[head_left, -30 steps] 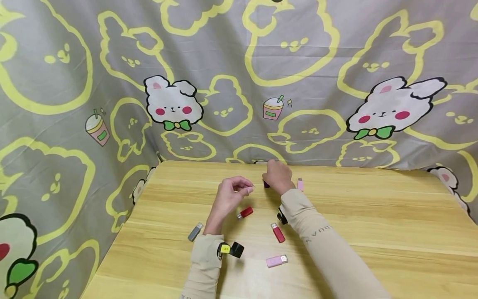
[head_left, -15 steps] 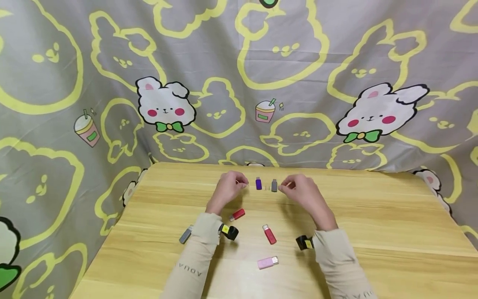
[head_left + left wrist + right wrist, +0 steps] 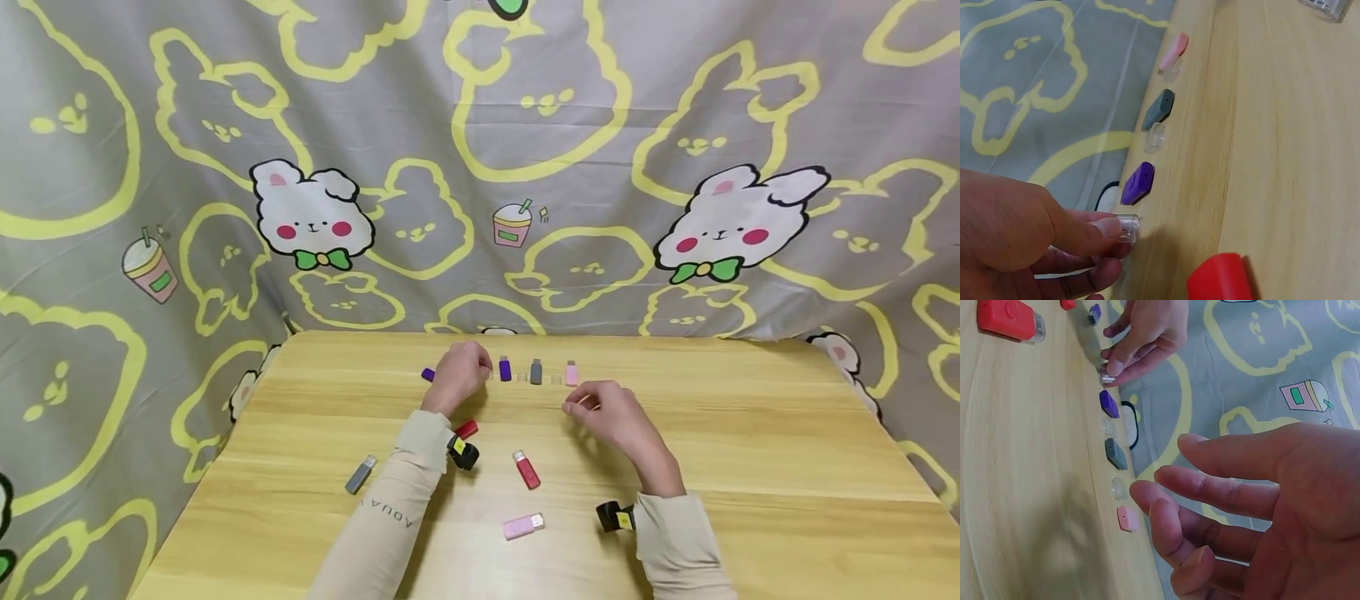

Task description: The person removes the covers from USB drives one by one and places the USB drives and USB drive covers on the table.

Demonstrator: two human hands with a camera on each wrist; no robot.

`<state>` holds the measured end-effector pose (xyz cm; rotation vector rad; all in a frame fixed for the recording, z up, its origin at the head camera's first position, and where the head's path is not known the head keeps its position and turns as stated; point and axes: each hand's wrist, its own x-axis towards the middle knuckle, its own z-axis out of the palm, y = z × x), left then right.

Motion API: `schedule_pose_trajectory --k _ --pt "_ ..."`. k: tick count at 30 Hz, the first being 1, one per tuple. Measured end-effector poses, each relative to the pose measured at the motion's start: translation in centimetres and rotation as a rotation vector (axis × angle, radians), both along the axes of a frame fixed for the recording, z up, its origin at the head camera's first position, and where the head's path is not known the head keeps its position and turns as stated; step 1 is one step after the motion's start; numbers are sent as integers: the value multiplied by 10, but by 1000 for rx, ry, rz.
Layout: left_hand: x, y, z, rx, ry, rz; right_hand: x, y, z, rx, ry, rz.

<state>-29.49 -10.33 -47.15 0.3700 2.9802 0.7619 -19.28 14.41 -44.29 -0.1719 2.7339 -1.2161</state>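
My left hand pinches a small clear plastic cap between thumb and fingers, low at the table's back edge. Just right of it, a purple USB flash drive, a grey flash drive and a pink flash drive form a row. Clear caps lie between them, one beside the purple drive and another beside the pink one. My right hand hovers in front of the pink drive, fingers loosely bent and holding nothing. Another purple drive shows partly behind my left hand.
Nearer on the wooden table lie a grey drive, a red drive and a pink drive, capped ends showing. A second red drive is partly covered by my left wrist. A patterned curtain hangs behind the table.
My right hand has left the grey drive in the back row and drawn back to the right, uncovering the pink drive. My left hand has come slightly closer to the purple drive.
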Motion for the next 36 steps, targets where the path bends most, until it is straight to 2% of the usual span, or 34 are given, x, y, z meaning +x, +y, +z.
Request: schedule_pose_trajectory --k 10,14,18,24,29,36 --pt "2 -8 -1 37 -30 41 0 -6 1 -1 -12 8" --pt "7 -13 2 89 -32 48 0 -8 2 -2 -6 21" --pt "20 -20 8 218 -12 28 1 -11 3 6 2 38" --pt "48 -31 20 361 13 -6 3 -19 3 4 0 101" --pt "65 -37 28 416 29 4 6 -30 1 21 -16 128" --pt "76 -43 31 425 5 27 17 -48 -4 107 -52 196"
